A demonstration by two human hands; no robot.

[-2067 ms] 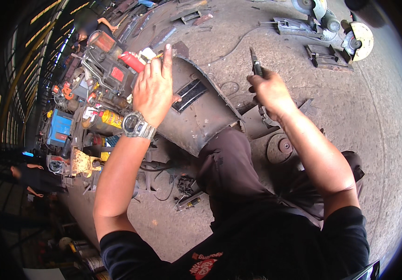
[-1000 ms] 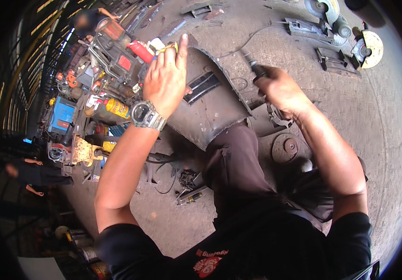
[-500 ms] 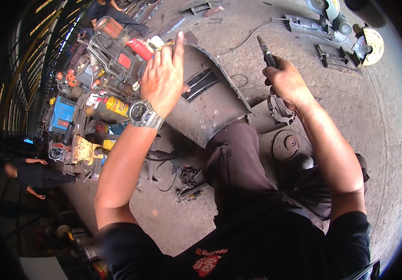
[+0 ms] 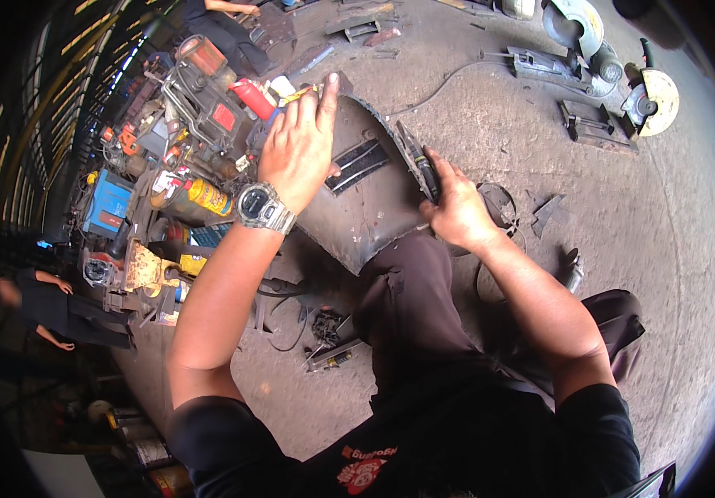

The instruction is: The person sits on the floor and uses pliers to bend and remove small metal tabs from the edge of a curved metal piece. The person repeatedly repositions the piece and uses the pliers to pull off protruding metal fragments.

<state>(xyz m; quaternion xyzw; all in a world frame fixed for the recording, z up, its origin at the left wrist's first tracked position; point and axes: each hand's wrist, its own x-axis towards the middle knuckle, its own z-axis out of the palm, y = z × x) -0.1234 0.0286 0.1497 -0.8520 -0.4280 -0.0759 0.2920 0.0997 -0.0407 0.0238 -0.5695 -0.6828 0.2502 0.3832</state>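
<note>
A curved, rough-edged grey metal sheet (image 4: 374, 203) leans against my knee, with a dark slotted patch (image 4: 357, 164) on its inner face. My left hand (image 4: 298, 153), with a watch (image 4: 264, 207) at the wrist, lies over its left side. The fingers there are stretched out, the index finger pointing away, the thumb over the inner face. My right hand (image 4: 459, 207) is closed round a slim dark hand tool (image 4: 426, 176). That tool lies along the right edge of the sheet; its exact kind is not clear.
Cluttered tools and parts fill the left, with a yellow bottle (image 4: 208, 197), a red bottle (image 4: 251, 98) and a blue box (image 4: 108, 207). Cut-off saws (image 4: 652, 100) stand far right. A cable (image 4: 449, 83) crosses the floor. Co-workers (image 4: 67, 307) are at left and top left.
My right hand has moved left and nearer to me, bringing the tool from above the floor to the sheet's right edge. The left hand has barely shifted.
</note>
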